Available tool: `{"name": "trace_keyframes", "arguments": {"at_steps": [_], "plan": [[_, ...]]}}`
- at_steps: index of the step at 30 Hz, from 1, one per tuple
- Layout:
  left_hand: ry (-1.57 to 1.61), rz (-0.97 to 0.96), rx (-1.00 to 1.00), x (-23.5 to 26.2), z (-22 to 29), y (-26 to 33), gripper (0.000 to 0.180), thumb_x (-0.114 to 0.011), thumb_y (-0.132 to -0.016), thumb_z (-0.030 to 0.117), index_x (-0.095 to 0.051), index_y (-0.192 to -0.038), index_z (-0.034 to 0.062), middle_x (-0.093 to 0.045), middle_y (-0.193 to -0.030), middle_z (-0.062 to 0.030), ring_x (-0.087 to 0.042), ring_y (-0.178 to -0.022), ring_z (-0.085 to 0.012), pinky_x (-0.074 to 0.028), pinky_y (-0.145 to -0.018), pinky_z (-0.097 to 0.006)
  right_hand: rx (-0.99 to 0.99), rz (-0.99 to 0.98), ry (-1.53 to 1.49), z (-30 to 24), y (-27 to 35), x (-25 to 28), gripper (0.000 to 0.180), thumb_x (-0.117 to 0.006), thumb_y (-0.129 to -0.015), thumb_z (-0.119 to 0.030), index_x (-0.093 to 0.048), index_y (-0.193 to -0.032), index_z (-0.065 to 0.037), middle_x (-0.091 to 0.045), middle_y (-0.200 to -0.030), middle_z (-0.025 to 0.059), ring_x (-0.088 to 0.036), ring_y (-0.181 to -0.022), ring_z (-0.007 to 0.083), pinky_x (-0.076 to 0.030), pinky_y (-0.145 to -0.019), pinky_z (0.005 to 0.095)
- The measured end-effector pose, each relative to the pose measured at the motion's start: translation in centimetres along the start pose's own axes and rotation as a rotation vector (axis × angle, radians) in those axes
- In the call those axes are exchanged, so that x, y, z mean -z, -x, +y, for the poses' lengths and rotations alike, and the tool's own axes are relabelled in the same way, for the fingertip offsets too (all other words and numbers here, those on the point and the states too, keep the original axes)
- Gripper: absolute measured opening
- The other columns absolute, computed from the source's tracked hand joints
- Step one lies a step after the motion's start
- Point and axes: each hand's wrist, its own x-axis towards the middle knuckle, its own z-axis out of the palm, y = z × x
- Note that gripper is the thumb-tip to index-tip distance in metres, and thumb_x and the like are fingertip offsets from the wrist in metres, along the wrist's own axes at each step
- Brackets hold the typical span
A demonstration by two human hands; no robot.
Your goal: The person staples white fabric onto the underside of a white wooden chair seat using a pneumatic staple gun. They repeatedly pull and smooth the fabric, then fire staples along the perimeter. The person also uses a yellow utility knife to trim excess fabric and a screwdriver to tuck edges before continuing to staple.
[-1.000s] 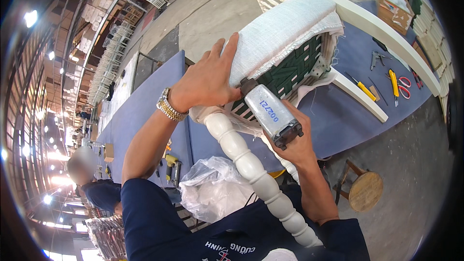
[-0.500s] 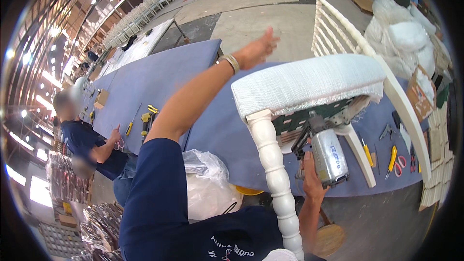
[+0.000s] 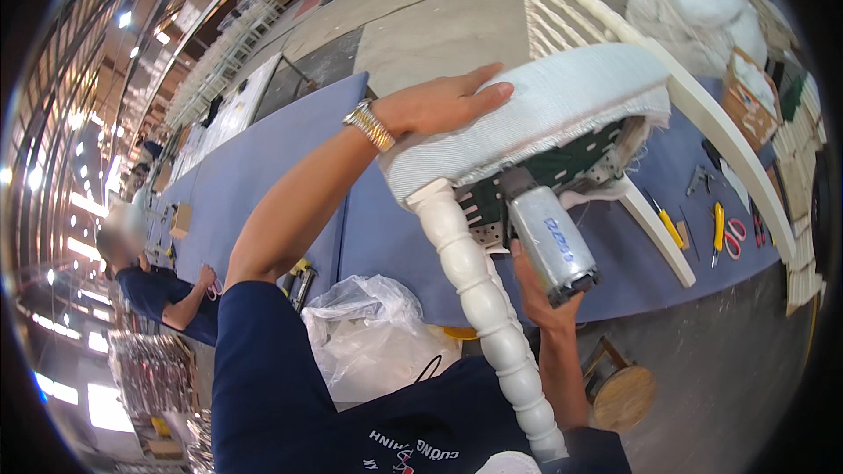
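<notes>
White chair (image 3: 477,285) tipped over bench (image 3: 384,219), seat cover approx. part-fixed.
L hand (image 3: 439,107) lies on the seat fabric (image 3: 562,79), fingers spread, grasping nothing; R hand (image 3: 546,303) is clenched round the staple gun (image 3: 555,250), nose by the underside. Fabric's over top & near side (looks smooth); the frayed edge (image 3: 651,125) prob. still needs fixing, w/ green webbing (image 3: 571,160) exposed. Staples can't be made out.

The chair (image 3: 465,281) is leaning over the table (image 3: 386,241), its seat (image 3: 562,101) lying under the left hand (image 3: 443,107). Below the seat, the right hand (image 3: 534,288) is holding the power tool (image 3: 553,246). Farther right, scissors (image 3: 736,229) are lying beside the cutter (image 3: 719,225). Left of the chair, a plastic bag (image 3: 378,333) is resting, perhaps against the table edge.
</notes>
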Motion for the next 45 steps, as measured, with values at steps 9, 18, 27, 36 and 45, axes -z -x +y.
{"name": "trace_keyframes", "arguments": {"at_steps": [9, 18, 27, 36, 45], "plan": [[-0.393, 0.145, 0.132, -1.8, 5.6, 1.7, 0.084, -0.035, -0.106, 0.063, -0.031, -0.158, -0.0037, -0.054, -0.141, -0.0338, -0.059, -0.125, -0.0475, -0.048, -0.105, -0.049, 0.133, -0.101, 0.109, 0.7, -0.7, 0.4, 0.049, -0.079, -0.069, -0.012, -0.067, -0.112, 0.006, -0.070, -0.108, 0.0207, -0.071, -0.093, 0.0368, -0.056, -0.084, 0.0379], [-0.466, 0.191, 0.134, -2.5, 6.4, 1.7, 0.078, -0.037, -0.107, 0.058, -0.033, -0.156, -0.0036, -0.057, -0.135, -0.0333, -0.062, -0.117, -0.0479, -0.050, -0.100, -0.050, 0.213, -0.083, 0.119, -0.4, -1.5, -0.4, 0.046, -0.078, -0.072, -0.005, -0.067, -0.115, 0.006, -0.071, -0.107, 0.0189, -0.072, -0.092, 0.0323, -0.057, -0.083, 0.0356], [-0.487, 0.197, 0.122, -2.5, 6.2, 1.7, 0.076, -0.038, -0.108, 0.056, -0.034, -0.155, -0.0032, -0.060, -0.131, -0.0331, -0.064, -0.112, -0.0488, -0.051, -0.097, -0.049, 0.230, -0.077, 0.179, -1.0, -1.6, -0.3, 0.036, -0.081, -0.075, -0.007, -0.069, -0.107, 0.006, -0.071, -0.099, 0.0172, -0.072, -0.085, 0.0300, -0.056, -0.077, 0.0339], [-0.466, 0.197, 0.124, -2.5, 6.6, 1.7, 0.077, -0.039, -0.108, 0.057, -0.034, -0.155, -0.0038, -0.059, -0.131, -0.0332, -0.063, -0.113, -0.0482, -0.051, -0.098, -0.048, 0.362, -0.099, 0.185, -1.2, -1.7, -0.5, 0.038, -0.081, -0.072, -0.006, -0.069, -0.106, 0.005, -0.069, -0.100, 0.0193, -0.070, -0.085, 0.0359, -0.057, -0.077, 0.0380], [-0.212, 0.122, -0.007, -2.6, 5.4, 2.9, 0.084, -0.032, -0.106, 0.064, -0.029, -0.159, -0.0013, -0.037, -0.159, -0.0278, -0.041, -0.145, -0.0403, -0.035, -0.119, -0.044, 0.252, -0.080, 0.141, 1.3, -0.7, -1.5, 0.055, -0.078, -0.068, -0.007, -0.066, -0.120, 0.005, -0.070, -0.110, 0.0209, -0.070, -0.097, 0.0370, -0.055, -0.087, 0.0368]]}}
